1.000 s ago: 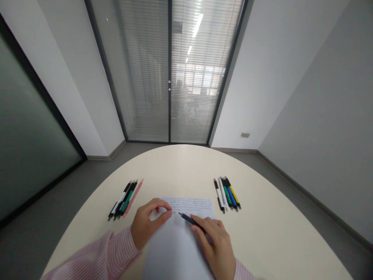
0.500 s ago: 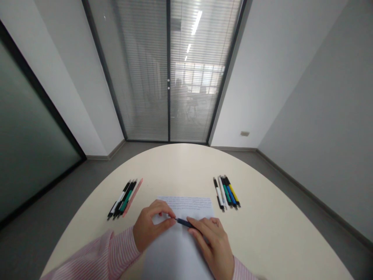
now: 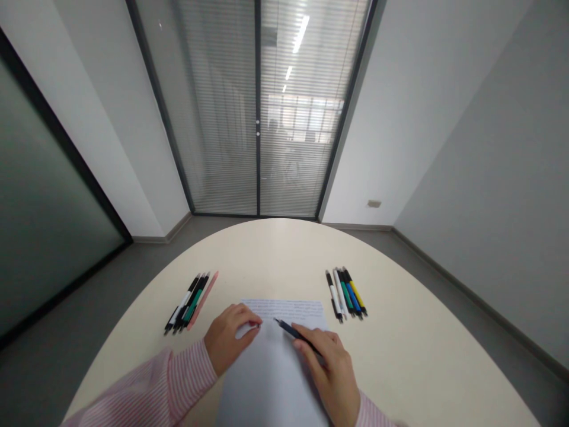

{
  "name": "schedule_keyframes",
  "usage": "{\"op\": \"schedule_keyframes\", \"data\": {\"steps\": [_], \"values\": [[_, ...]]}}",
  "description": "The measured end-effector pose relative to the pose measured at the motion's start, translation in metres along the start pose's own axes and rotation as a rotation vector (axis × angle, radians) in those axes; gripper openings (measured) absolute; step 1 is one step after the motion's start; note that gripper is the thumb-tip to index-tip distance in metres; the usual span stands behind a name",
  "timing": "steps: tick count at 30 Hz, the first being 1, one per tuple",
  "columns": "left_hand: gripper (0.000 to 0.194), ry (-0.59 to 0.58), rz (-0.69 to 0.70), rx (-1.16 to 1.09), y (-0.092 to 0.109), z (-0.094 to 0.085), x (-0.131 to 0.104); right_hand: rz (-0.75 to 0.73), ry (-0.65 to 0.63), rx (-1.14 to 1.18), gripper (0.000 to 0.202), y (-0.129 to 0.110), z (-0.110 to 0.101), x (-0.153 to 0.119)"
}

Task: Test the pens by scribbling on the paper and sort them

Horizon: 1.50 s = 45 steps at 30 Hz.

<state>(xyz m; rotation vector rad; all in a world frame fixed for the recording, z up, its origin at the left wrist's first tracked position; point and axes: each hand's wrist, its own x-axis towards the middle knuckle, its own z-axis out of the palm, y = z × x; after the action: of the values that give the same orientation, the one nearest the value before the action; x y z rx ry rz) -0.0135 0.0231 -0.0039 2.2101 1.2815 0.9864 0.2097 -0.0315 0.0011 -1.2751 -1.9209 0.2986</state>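
A dark pen (image 3: 290, 330) lies slantwise in my right hand (image 3: 331, 365), thumb and fingers closed around its barrel. Its thin metallic point faces up and left, above a white sheet of paper (image 3: 267, 385) with lines of handwriting along the top. To the left, my left hand (image 3: 231, 338) hovers by the sheet's edge, apart from the pen. Its thumb and index finger are curled close together, with a small dark bit at the fingertips that is too small to name.
On the round cream table (image 3: 275, 255), a row of pens (image 3: 189, 305) including a pink one (image 3: 203, 301) lies at left. Another row of pens (image 3: 347, 293), with white, green, blue and yellow barrels, lies at right. A glass partition with blinds (image 3: 222, 118) stands beyond.
My hands have drawn apart: the pen's tip has come away from my left fingertips. My right hand has tilted the pen so its point sits higher. The pen rows are unchanged.
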Motion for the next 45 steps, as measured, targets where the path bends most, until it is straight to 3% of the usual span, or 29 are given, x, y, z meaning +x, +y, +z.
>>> {"op": "schedule_keyframes", "data": {"steps": [3,7,11,17,23,29,45], "values": [[0.01,-0.055,-0.139,-0.201,0.004,-0.002,0.002,-0.06,-0.014,-0.086,0.026,0.004,-0.002,0.001],[0.019,-0.141,-0.355,-0.605,0.014,-0.006,0.007,-0.109,-0.013,-0.17,0.027,0.01,-0.003,0.003],[0.022,-0.159,-0.423,-0.684,0.018,-0.004,0.007,-0.149,-0.022,-0.174,0.027,0.01,-0.004,0.005],[0.021,-0.178,-0.415,-0.675,0.017,-0.001,0.004,-0.197,-0.031,-0.186,0.027,0.008,-0.004,0.003],[0.018,-0.215,-0.315,-0.578,0.019,-0.001,0.003,-0.233,-0.08,-0.196,0.026,0.011,-0.002,0.004],[0.017,-0.205,-0.278,-0.497,0.017,0.0,0.001,-0.167,-0.156,-0.122,0.013,0.01,-0.001,0.001],[0.015,-0.157,-0.234,-0.446,0.016,0.0,0.0,-0.138,-0.21,-0.183,0.021,0.008,0.0,0.001]]}}
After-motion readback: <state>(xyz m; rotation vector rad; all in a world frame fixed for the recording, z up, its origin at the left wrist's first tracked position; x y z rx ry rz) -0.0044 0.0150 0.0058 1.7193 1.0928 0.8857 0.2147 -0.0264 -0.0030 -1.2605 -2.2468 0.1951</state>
